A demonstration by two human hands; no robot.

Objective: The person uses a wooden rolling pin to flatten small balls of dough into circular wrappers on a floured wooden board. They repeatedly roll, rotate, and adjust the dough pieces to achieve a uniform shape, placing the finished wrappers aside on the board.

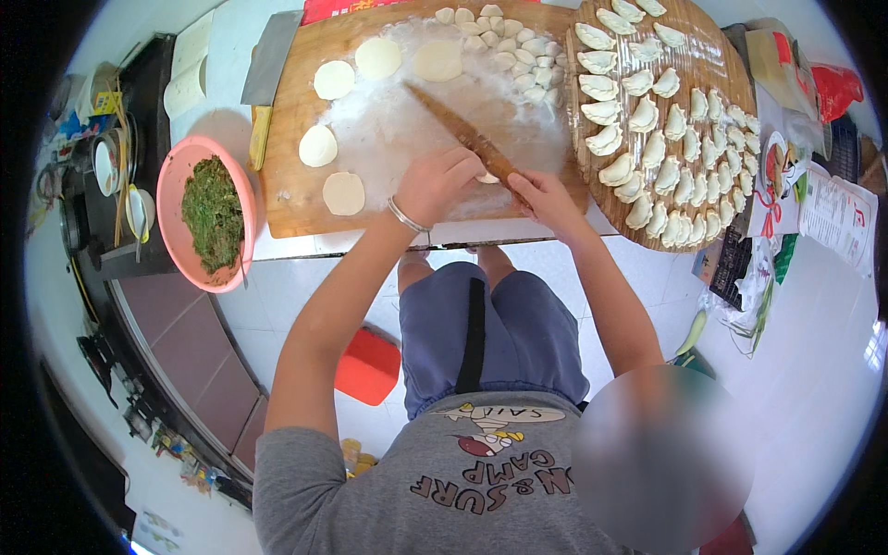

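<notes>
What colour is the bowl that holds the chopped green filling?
The bowl is pink, seen best in the head view, left of the wooden board.

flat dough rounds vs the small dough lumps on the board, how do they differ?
Shape: the flat dough rounds are thin discs; the small dough lumps are chunky nuggets.
Spread: the rounds lie singly along the board's left and top; the lumps are heaped together at the top right.
Size: each round covers more of the wooden board than a lump.
Both are pale, floured dough.
</notes>
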